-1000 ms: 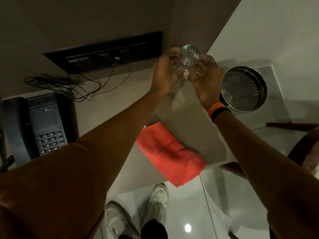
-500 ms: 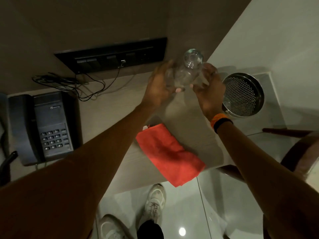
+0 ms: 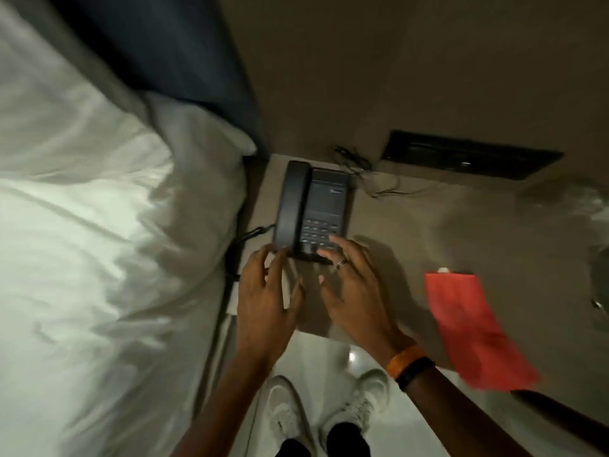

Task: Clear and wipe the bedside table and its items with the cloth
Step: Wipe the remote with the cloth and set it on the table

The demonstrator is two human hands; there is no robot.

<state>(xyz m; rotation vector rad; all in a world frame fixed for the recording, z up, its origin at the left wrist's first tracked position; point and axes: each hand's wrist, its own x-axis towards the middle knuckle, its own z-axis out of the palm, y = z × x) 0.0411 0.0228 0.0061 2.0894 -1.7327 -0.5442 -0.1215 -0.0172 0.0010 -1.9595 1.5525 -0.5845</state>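
— At the left end of the bedside table [image 3: 461,232], what sits there?
— A black corded desk telephone [image 3: 313,209], handset in its cradle on the left side, keypad toward the front edge. Its cord trails off the table's left edge toward the white bedding [image 3: 99,225].
— And the hands?
— Both reach in from the front edge, palms down. The left hand [image 3: 267,301] has its fingers spread, tips at the handset's near end. The right hand [image 3: 349,288], wearing a ring and an orange and black wristband [image 3: 410,366], has its fingers spread too, tips over the lower keypad. Neither has closed around anything.
— Where is the cloth?
— The red cloth [image 3: 471,328] lies folded near the front edge, right of the hands, one end hanging past that edge; no hand touches it.
— Anything at the right end?
— Only blur; I cannot tell.
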